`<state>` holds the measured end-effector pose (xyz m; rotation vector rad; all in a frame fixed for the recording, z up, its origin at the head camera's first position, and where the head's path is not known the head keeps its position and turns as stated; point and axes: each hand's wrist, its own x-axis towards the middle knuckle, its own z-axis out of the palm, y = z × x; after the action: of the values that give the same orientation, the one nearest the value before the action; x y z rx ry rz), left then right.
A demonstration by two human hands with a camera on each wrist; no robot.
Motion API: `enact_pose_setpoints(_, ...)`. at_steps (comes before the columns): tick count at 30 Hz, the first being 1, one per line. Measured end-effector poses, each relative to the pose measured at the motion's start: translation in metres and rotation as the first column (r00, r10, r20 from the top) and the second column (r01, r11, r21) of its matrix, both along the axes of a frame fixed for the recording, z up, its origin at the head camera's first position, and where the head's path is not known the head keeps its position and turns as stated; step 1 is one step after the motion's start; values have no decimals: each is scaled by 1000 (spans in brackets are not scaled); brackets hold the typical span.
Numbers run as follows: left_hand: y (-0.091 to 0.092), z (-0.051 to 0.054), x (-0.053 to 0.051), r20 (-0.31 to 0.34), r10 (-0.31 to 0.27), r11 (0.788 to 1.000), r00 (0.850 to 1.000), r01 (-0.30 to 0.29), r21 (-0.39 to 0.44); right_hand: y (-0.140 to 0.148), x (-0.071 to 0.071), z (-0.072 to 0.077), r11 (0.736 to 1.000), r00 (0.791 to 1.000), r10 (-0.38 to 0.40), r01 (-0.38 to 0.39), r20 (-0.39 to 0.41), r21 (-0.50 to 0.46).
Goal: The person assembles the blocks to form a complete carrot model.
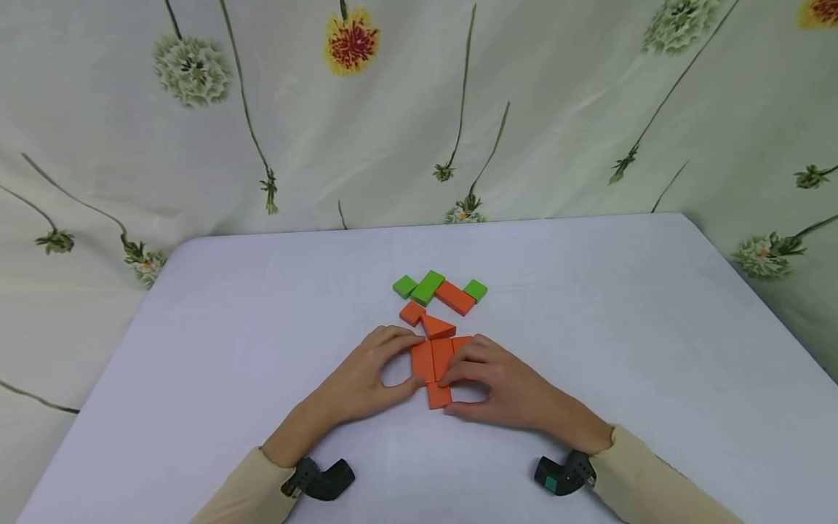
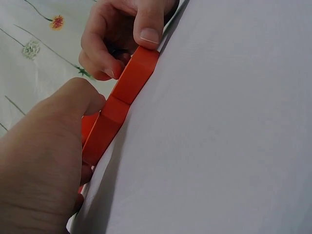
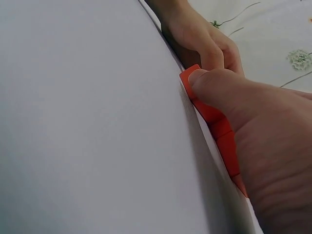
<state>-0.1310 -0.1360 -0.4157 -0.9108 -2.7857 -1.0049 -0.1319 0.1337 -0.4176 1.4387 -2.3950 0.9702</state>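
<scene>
We see a pale tabletop (image 1: 609, 306) before a flower-printed cloth (image 1: 556, 65). On the tabletop orange blocks (image 1: 441, 355) lie together: our left grip (image 1: 373, 375) pinches the left large block (image 1: 422, 362), and our right grip (image 1: 507, 386) pinches the small block (image 1: 438, 397) nearest us.

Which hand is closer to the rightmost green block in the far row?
Right. The right hand is on the near side, almost straight below the rightmost green block in the head view; the left hand is below and well left.
</scene>
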Motion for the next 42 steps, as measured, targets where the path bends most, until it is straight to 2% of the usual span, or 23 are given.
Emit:
enact_pose_setpoints(5, -1, 0, -1, 4, 3, 1000, 1000, -3, -2, -1, 1, 1, 999, 999, -26, 25, 36, 22)
enact_pose_setpoints(16, 0, 0, 0, -12, -5, 1000, 1000, 5, 13, -1, 1, 1, 1000, 998, -25, 24, 54, 18)
enact_pose_setpoints(23, 0, 0, 0, -6, -5, 1000, 1000, 5, 9, -1, 0, -3, 998, 998, 1, 3, 62, -59)
enact_pose_setpoints(27, 0, 0, 0, -15, -4, 1000, 1000, 5, 11, -1, -2, -2, 994, 995, -16, 26, 97, -105)
enact_pose_setpoints(32, 1, -1, 0, -10, -14, 1000, 1000, 14, 27, 0, -5, 1, 983, 991, -78, 95, 111, -159)
enact_pose_setpoints(34, 1, -2, 0, -5, -15, 1000, 1000, 16, 25, 0, -7, 2, 975, 985, -127, 146, 117, -165)
enact_pose_setpoints(39, 0, -2, 0, -13, -16, 1000, 1000, 16, 16, -7, -16, 9, 938, 948, -277, 303, 158, -169)
enact_pose_setpoints(42, -1, -1, -1, -28, -14, 1000, 1000, 14, 16, -13, -25, 14, 917, 925, -336, 364, 179, -164)
